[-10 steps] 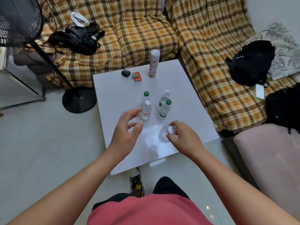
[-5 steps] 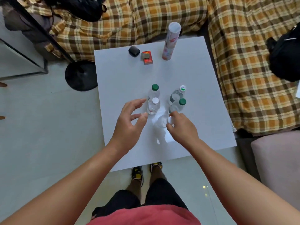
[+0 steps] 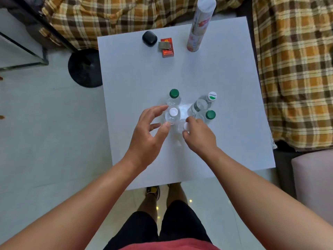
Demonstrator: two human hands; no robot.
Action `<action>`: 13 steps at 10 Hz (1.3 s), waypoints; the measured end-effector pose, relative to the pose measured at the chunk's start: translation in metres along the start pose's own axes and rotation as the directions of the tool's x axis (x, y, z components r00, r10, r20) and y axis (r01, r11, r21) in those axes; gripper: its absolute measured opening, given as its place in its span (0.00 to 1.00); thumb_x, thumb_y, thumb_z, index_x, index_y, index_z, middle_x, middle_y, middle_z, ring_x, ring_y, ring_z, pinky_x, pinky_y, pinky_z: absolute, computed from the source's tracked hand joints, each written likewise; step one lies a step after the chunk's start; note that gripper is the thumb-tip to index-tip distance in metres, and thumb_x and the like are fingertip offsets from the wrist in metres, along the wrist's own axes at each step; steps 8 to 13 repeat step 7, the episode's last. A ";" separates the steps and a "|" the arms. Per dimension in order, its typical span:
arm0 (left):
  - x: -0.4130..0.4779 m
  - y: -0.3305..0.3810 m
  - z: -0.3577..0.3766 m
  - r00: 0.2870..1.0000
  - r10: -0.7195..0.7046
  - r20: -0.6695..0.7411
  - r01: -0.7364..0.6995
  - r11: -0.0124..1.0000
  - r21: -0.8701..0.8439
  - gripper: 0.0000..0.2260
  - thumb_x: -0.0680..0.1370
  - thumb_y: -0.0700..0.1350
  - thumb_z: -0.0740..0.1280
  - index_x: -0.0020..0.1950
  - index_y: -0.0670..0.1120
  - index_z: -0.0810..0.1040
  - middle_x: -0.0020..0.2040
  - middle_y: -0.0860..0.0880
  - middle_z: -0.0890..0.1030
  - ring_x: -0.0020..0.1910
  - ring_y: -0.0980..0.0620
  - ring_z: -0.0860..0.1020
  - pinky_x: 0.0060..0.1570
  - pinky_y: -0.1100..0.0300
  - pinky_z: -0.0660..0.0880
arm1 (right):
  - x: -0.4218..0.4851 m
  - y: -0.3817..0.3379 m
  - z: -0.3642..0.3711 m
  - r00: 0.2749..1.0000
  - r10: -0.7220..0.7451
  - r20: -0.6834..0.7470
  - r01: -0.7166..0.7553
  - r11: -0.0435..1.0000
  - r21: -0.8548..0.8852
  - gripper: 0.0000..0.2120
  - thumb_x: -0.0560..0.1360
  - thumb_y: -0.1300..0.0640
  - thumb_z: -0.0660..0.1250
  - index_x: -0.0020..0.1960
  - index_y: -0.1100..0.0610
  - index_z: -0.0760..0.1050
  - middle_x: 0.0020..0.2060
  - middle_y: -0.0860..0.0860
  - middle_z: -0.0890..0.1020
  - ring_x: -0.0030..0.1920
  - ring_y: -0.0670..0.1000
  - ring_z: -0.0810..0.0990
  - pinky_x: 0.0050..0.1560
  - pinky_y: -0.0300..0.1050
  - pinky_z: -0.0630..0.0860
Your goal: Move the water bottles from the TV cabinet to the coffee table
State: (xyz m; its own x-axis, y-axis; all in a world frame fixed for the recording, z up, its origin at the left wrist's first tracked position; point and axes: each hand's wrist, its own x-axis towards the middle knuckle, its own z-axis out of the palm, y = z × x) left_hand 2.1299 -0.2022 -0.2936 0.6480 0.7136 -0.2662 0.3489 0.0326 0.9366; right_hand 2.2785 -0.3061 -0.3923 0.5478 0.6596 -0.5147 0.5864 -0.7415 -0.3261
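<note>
**Five water bottles grouped on the coffee table, both hands at the cluster**

Head view, looking straight down. The white coffee table [image 3: 225, 150] carries five clear water bottles standing upright near its middle. At the far left of the group is a green-capped bottle [image 3: 174, 95]; just nearer the viewer, touching or almost touching it, stands a white-capped bottle [image 3: 173, 115]. On the right side are a bottle with a printed white-and-green cap [image 3: 205, 101], leaning away in the wide-angle view, and beside it a second green-capped bottle [image 3: 208, 116]. The left hand [image 3: 146, 136] is spread open, thumb and forefinger curved around the white-capped bottle without clearly pressing it; contact cannot be told for certain. The right hand [image 3: 199, 135] is closed over the top of a fifth bottle [image 3: 181, 126], whose white cap shows only partly under the fingers. At the table's far edge, well apart from the bottles, lie a small black case [image 3: 149, 38], a red packet [image 3: 167, 47] and a tall pink-and-white can [image 3: 199, 26]. A plaid-covered sofa [image 3: 295, 73] borders the table
</note>
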 end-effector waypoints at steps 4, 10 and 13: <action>-0.002 0.009 -0.004 1.000 0.024 -0.002 -0.024 1.000 -0.007 0.17 0.76 0.57 0.63 0.64 0.65 0.72 0.65 0.59 0.75 0.67 0.63 0.75 0.59 0.71 0.74 | -0.010 0.008 -0.012 1.000 -0.015 0.001 0.015 1.000 -0.019 0.22 0.78 0.53 0.63 0.71 0.52 0.65 0.58 0.57 0.75 0.54 0.62 0.78 0.43 0.55 0.79; -0.033 0.022 -0.016 0.998 0.063 0.008 -0.063 0.998 -0.018 0.16 0.76 0.57 0.63 0.64 0.66 0.72 0.66 0.56 0.75 0.69 0.61 0.74 0.60 0.71 0.74 | -0.044 0.015 -0.020 0.997 0.013 -0.073 -0.013 1.000 0.007 0.23 0.78 0.53 0.65 0.72 0.52 0.65 0.62 0.57 0.73 0.58 0.62 0.75 0.48 0.57 0.80; -0.033 0.022 -0.016 0.998 0.063 0.008 -0.063 0.998 -0.018 0.16 0.76 0.57 0.63 0.64 0.66 0.72 0.66 0.56 0.75 0.69 0.61 0.74 0.60 0.71 0.74 | -0.044 0.015 -0.020 0.997 0.013 -0.073 -0.013 1.000 0.007 0.23 0.78 0.53 0.65 0.72 0.52 0.65 0.62 0.57 0.73 0.58 0.62 0.75 0.48 0.57 0.80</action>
